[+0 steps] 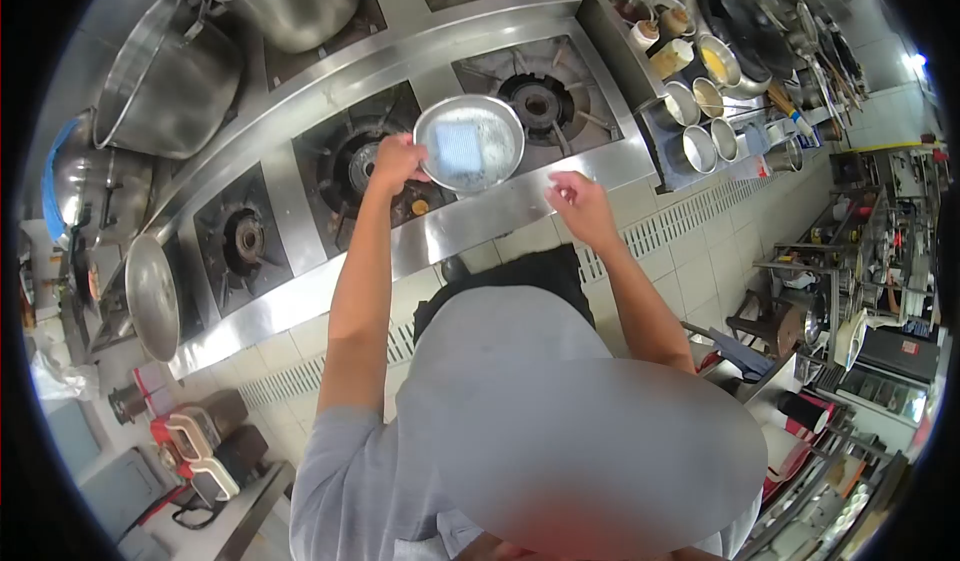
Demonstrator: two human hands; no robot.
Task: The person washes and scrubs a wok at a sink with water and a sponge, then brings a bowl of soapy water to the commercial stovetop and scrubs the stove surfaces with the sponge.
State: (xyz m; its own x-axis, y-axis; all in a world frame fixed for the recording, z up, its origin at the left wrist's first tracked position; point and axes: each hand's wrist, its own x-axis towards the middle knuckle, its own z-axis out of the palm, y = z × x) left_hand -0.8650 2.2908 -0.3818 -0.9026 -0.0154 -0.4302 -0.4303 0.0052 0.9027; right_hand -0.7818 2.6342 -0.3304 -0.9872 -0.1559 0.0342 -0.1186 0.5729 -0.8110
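A round metal bowl [490, 179] of cloudy, sudsy water sits at the front of the steel stove. In it lies a light blue checked cloth or sponge [459, 148]. My left hand [400, 164] grips the bowl's left rim, with its fingers closed. To the right of the bowl, over the stove's front edge, my right hand [575, 201] is raised with its fingers curled but apart. It touches neither bowl nor stove, and nothing shows in it.
Burners [540, 106] surround the bowl. Large steel pots [290, 6] stand at the back left, and a pan [152, 299] leans at the left edge. Small metal containers [699, 149] and bottles [644, 33] fill the right side. Shelves [830, 261] stand farther right.
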